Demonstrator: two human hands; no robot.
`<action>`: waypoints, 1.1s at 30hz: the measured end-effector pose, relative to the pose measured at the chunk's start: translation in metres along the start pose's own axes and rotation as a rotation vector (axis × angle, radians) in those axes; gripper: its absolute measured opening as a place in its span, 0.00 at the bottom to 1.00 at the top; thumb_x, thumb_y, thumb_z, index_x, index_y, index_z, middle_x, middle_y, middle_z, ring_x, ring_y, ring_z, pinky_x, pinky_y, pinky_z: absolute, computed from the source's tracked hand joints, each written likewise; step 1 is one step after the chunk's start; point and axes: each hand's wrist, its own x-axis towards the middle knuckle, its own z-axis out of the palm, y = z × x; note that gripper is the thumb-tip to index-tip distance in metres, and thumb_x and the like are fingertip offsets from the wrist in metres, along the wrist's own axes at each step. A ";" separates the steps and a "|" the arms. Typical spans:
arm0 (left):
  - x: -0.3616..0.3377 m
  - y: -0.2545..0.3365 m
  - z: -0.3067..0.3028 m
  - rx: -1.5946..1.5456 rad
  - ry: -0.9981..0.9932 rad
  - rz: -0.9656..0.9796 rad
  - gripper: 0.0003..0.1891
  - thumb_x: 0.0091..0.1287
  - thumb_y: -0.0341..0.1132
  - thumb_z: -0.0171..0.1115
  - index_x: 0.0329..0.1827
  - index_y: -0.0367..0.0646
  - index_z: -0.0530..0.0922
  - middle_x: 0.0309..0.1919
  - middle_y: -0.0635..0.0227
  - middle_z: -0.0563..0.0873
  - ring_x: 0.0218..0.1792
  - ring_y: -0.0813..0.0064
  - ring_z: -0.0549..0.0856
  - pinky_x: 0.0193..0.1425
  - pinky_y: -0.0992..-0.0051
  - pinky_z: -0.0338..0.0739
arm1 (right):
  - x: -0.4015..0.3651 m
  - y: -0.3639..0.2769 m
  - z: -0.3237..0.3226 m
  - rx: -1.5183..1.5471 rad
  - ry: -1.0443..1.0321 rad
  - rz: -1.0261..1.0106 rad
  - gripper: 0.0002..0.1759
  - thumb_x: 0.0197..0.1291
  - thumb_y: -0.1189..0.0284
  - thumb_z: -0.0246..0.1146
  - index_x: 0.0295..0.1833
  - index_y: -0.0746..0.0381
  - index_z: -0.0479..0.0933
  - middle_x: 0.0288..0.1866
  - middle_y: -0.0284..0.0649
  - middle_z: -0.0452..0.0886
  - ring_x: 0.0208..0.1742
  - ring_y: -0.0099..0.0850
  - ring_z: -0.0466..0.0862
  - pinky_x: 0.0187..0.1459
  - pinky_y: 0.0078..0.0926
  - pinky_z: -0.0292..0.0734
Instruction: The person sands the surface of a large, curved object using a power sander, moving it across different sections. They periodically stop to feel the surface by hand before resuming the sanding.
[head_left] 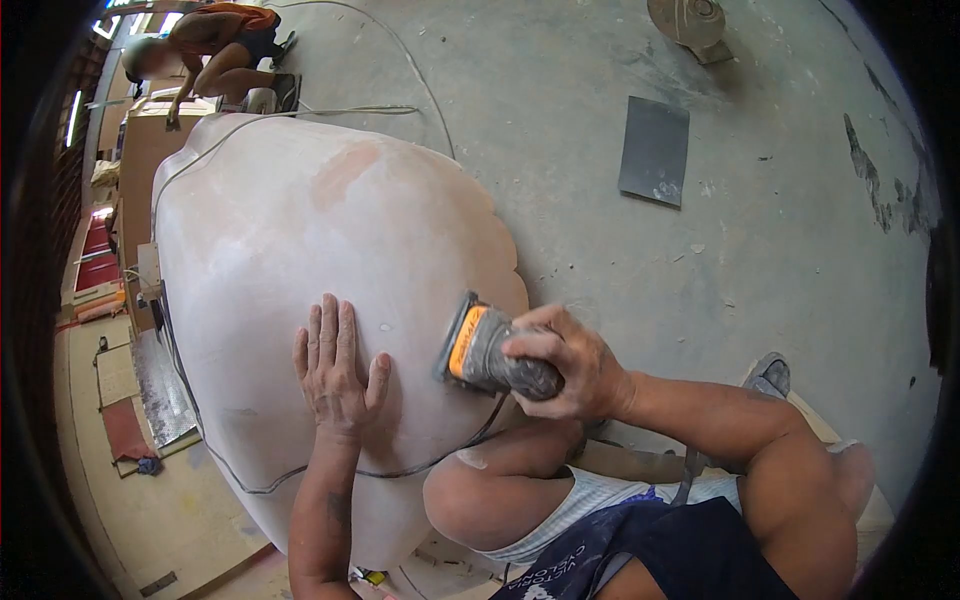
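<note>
A large pale, rounded form with pinkish patches and a scalloped right edge fills the middle. My left hand lies flat on its surface, fingers spread and dusty, holding nothing. To the right, my right hand is wrapped round the dark grip of an orange and grey power sander. The sander's flat pad faces the form near its right edge; whether it touches is hard to tell. A dark cord runs across the form below my left hand.
Another person crouches at the upper left beside a cardboard box. A dark sheet and a round dusty object are on the grey floor at the right. A light cable loops behind the form.
</note>
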 end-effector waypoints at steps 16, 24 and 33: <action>0.001 0.001 -0.001 -0.016 0.009 -0.013 0.40 0.75 0.57 0.58 0.84 0.40 0.71 0.86 0.54 0.70 0.87 0.56 0.65 0.91 0.53 0.49 | 0.122 0.015 -0.021 -0.073 0.083 0.040 0.39 0.50 0.66 0.79 0.70 0.50 0.75 0.58 0.45 0.78 0.57 0.43 0.86 0.60 0.40 0.86; 0.001 0.000 0.002 0.006 0.015 -0.005 0.40 0.76 0.57 0.57 0.84 0.40 0.71 0.86 0.54 0.69 0.87 0.57 0.65 0.91 0.54 0.49 | 0.000 -0.002 0.000 -0.059 -0.107 -0.185 0.45 0.39 0.67 0.86 0.68 0.42 0.78 0.62 0.45 0.77 0.54 0.49 0.90 0.46 0.44 0.92; 0.001 0.004 -0.001 -0.033 0.024 -0.033 0.36 0.77 0.52 0.55 0.84 0.40 0.72 0.85 0.54 0.71 0.87 0.56 0.67 0.90 0.55 0.50 | 0.102 0.016 -0.018 -0.102 0.103 0.010 0.41 0.51 0.65 0.78 0.74 0.45 0.74 0.60 0.45 0.77 0.52 0.49 0.89 0.50 0.48 0.89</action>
